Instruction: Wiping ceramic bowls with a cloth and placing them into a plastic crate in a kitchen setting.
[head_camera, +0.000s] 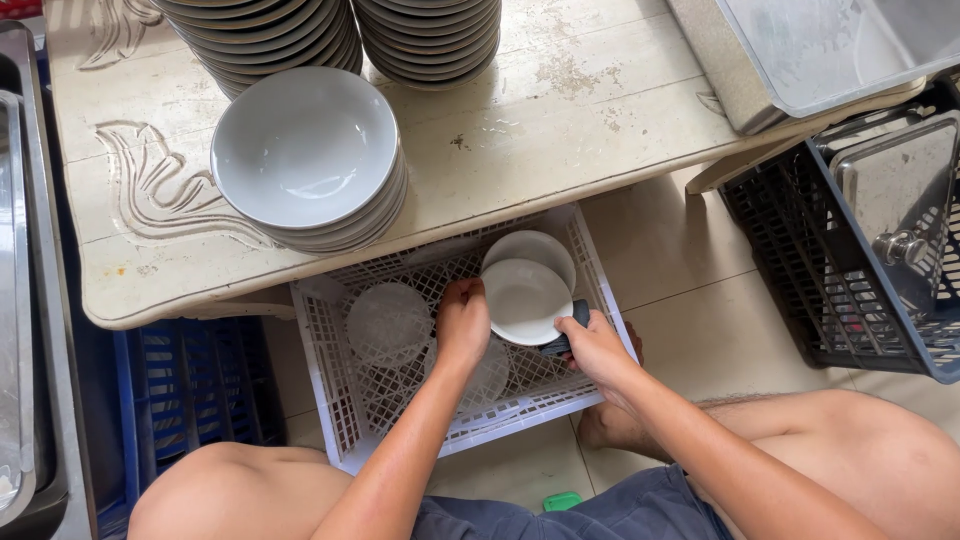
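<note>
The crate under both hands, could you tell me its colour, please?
White crate, clearest in the head view.

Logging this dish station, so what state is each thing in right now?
Left hand: grips the white bowl's rim.
Right hand: holds a dark object, kind unclear.
White round bowl: tilted, over another bowl.
White plastic lattice crate: on floor, partly under table.
Grey bowl stack: upright on table.
</note>
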